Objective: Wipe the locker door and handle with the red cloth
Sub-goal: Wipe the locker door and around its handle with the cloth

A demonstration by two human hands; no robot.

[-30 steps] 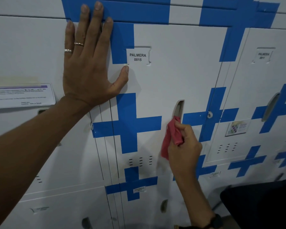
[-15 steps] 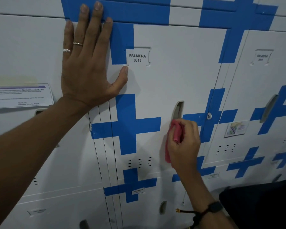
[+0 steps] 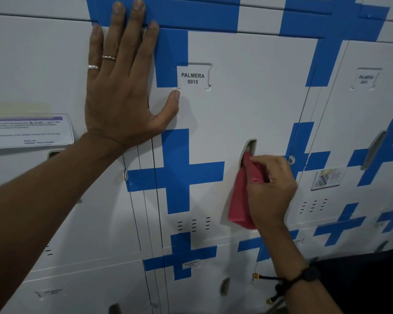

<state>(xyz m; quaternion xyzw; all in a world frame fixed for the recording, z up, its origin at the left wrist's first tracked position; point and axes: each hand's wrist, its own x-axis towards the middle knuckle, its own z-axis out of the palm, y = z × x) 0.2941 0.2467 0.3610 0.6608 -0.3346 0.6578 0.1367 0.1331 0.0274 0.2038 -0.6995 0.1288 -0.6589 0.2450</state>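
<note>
There is only one view, from a camera worn on the person's head, so nothing is shared with a second one. It stands close up against a bank of white lockers (image 3: 247, 105) and faces them almost square on, tipped slightly downward. The wide lens bends the door edges outward toward the corners. The locker fronts fill the whole picture, with no floor or ceiling in it. Both forearms reach in from the lower edge, the left hand (image 3: 120, 87) high on the left and the right hand (image 3: 270, 189) lower, right of centre.
</note>
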